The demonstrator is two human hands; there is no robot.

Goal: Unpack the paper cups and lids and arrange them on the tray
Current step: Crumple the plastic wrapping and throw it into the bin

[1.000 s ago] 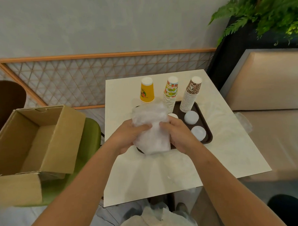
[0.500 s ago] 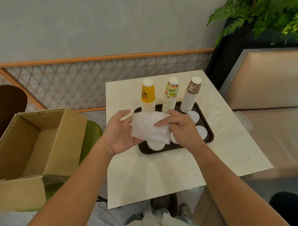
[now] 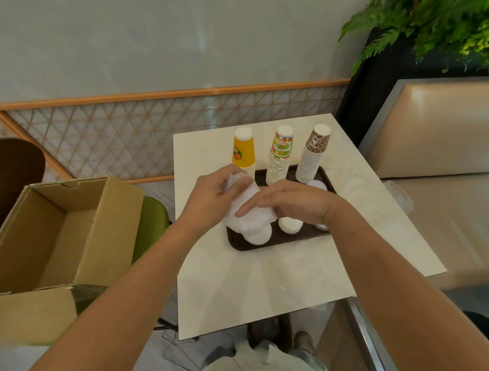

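The step in hand seems to be the unwrapping of the lids. In the middle of the frame the left hand (image 3: 214,198) has its fingers curled round the upper end of a crumpled clear plastic bag (image 3: 253,217) and grips it just above the dark brown rectangular tray (image 3: 282,242). The right hand (image 3: 290,203) lies across the lower part of the bag with rather straight fingers. Its thumb is hidden, so I cannot tell whether it pinches the plastic or only presses on it. Short stacks of round white plastic lids (image 3: 290,225) stand along the near side of the tray, one of them directly under the bag. At the far side stand three tall stacks of upside-down paper cups: yellow (image 3: 243,151), green-and-orange patterned (image 3: 281,153) and brown leopard-print (image 3: 315,154). An open brown cardboard box (image 3: 57,235) is at the left of the frame. The bag looks nearly empty, so the task is probably close to its end. The next move calls for lifting the bag clear without knocking the lid stack below it, then putting it aside, off the tray.
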